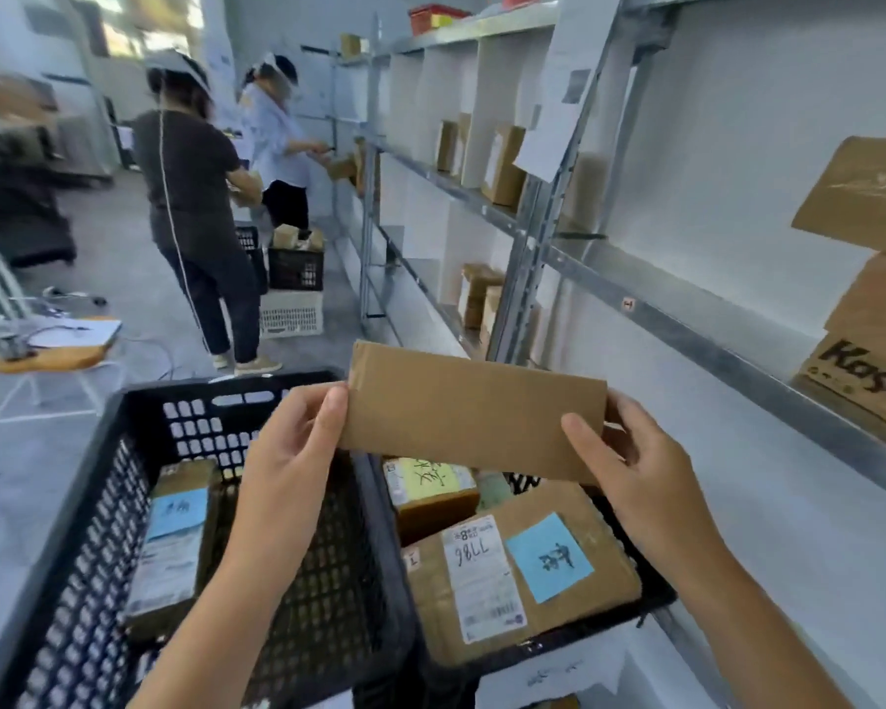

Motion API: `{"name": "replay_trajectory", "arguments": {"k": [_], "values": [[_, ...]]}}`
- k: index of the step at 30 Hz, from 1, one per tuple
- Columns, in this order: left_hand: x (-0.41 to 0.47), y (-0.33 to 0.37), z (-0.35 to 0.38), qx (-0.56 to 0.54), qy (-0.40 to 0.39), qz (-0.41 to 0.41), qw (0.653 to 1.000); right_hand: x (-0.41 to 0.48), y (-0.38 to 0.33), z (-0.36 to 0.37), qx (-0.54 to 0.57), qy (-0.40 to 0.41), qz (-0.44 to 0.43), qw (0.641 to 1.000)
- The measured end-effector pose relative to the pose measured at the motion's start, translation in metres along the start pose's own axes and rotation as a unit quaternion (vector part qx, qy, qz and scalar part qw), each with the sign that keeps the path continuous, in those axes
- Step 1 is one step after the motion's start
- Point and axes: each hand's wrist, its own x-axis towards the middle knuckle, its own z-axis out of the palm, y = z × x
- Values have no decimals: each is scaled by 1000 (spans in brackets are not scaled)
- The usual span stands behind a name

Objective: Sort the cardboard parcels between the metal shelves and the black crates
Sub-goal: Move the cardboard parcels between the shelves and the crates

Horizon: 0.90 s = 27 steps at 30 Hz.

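Brown flat cardboard parcel (474, 409) hung above the black slotted plastic crates (88, 529), left hand (287, 442) pinching its nine-o'clock end, right hand (635, 463) its three-o'clock end. Likely mid-sort: next came choosing the grey metal shelf (686, 319) at two o'clock.

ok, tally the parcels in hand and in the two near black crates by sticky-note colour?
Blue note: 2, left-crate parcel and big right-crate parcel
Yellow note: 1, small right-crate parcel
No note showing: 1, held parcel
Total: 4
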Motion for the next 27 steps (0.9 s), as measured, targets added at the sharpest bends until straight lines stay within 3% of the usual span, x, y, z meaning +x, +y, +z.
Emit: {"name": "replay_trajectory", "arguments": {"k": [5, 12, 16, 23, 27], "values": [[4, -30, -58, 32, 16, 5, 999, 14, 1, 61, 3, -73, 14, 997], [-3, -63, -104, 101, 69, -34, 992, 22, -4, 113, 13, -67, 16, 998], [-2, -67, -109, 83, 57, -55, 993, 34, -6, 121, 52, -49, 37, 997], [5, -66, -116, 12, 100, -98, 990, 49, 8, 143, 1, -140, 8, 990], [9, -70, -119, 6, 130, -115, 985, 55, 16, 166, 47, -154, -6, 987]]}}
